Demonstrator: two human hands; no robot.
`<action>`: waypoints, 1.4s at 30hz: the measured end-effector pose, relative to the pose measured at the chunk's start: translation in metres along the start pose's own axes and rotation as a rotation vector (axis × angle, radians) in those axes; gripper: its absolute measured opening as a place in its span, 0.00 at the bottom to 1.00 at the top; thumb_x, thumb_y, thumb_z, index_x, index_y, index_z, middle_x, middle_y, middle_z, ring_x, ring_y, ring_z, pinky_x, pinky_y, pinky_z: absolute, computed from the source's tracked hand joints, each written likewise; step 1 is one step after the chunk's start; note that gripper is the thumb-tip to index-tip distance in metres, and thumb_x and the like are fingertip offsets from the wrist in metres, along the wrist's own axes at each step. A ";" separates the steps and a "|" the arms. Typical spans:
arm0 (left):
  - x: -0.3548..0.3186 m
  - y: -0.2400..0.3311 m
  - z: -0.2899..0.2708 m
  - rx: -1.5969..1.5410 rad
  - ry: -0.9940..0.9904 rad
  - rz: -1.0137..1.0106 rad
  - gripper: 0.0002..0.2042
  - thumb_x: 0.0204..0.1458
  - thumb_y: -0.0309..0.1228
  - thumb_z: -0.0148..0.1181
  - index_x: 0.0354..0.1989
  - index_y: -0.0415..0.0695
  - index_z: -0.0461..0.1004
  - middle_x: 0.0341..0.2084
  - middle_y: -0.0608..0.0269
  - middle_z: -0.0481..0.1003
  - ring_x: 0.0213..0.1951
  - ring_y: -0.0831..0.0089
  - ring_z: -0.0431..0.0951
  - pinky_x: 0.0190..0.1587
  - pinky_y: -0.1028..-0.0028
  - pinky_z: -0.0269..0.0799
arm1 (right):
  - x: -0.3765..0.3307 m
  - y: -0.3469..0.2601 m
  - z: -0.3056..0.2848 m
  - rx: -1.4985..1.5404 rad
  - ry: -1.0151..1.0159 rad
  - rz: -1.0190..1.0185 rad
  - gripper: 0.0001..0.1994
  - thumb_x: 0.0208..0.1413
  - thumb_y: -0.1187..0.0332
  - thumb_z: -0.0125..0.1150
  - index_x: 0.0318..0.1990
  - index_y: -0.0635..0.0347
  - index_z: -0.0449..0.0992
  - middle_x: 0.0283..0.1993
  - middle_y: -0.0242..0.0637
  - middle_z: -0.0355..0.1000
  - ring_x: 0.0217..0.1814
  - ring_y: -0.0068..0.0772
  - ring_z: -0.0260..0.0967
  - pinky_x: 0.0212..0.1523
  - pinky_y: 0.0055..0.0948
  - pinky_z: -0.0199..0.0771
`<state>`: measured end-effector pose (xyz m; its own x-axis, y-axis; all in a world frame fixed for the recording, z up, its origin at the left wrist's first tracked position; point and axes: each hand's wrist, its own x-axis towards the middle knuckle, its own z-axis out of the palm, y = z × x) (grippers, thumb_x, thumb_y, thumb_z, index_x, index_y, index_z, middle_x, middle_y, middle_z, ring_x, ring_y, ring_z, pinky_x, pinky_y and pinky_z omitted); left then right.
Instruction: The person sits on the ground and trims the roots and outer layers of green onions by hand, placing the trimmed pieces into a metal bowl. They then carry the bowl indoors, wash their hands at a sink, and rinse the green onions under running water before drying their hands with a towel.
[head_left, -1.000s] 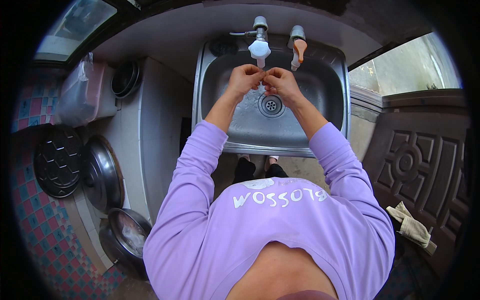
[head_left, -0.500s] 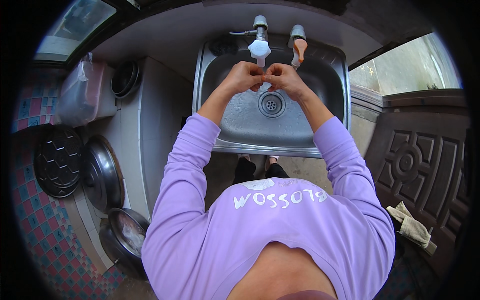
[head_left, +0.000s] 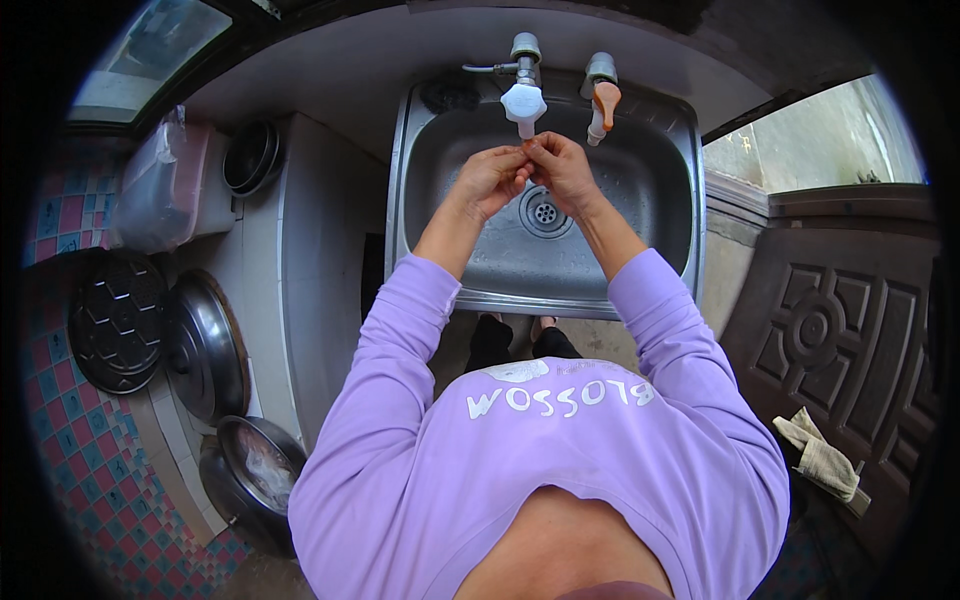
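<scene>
My left hand [head_left: 493,178] and my right hand [head_left: 563,172] meet over a stainless steel sink [head_left: 470,270], just under the spout of a tap with a white knob [head_left: 524,103]. The fingers of both are bent and pinched together at the tips. Whatever they hold between them, if anything, is too small and hidden to name. Below my right hand lies the round drain [head_left: 545,213] in the sink's bottom. Drops of water dot the metal around it. A second tap with an orange lever [head_left: 606,98] stands to the right, apart from my hands.
A dark scrubbing pad [head_left: 448,95] rests on the sink's back left corner. Left of the sink, a counter holds dark bowls [head_left: 251,157], a clear plastic box [head_left: 160,195], a metal lid [head_left: 203,345] and a pot [head_left: 262,465]. On the right are a carved brown door [head_left: 820,330] and a beige cloth [head_left: 820,455].
Both hands have shifted slightly; my left hand has turned and dropped a little below the right one's fingertips. Their fingers remain pinched together under the white tap.
</scene>
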<state>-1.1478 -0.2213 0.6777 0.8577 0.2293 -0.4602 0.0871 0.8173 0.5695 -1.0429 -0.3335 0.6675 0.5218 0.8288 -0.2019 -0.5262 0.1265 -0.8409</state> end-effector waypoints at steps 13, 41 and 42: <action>-0.003 -0.001 0.014 0.689 0.171 0.342 0.07 0.56 0.26 0.56 0.35 0.34 0.75 0.24 0.60 0.76 0.23 0.77 0.77 0.27 0.79 0.77 | -0.005 -0.008 -0.004 -0.296 0.053 -0.020 0.07 0.54 0.68 0.63 0.32 0.61 0.74 0.26 0.28 0.70 0.22 0.17 0.61 0.23 0.16 0.60; -0.013 -0.001 0.000 0.447 0.032 0.114 0.05 0.56 0.26 0.55 0.34 0.37 0.73 0.22 0.66 0.70 0.22 0.80 0.67 0.22 0.81 0.62 | -0.011 -0.041 0.004 -0.500 -0.006 0.348 0.08 0.55 0.71 0.55 0.34 0.69 0.75 0.25 0.34 0.71 0.21 0.20 0.68 0.21 0.17 0.73; -0.012 -0.002 -0.001 0.441 0.034 0.113 0.05 0.56 0.26 0.55 0.34 0.37 0.73 0.22 0.65 0.70 0.22 0.80 0.67 0.23 0.81 0.63 | -0.011 -0.040 0.005 -0.509 -0.007 0.335 0.08 0.55 0.71 0.55 0.33 0.68 0.75 0.24 0.34 0.71 0.21 0.19 0.68 0.20 0.17 0.72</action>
<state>-1.1590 -0.2252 0.6819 0.8578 0.3273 -0.3963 0.2077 0.4846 0.8497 -1.0309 -0.3448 0.7058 0.3782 0.7823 -0.4949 -0.2727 -0.4168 -0.8671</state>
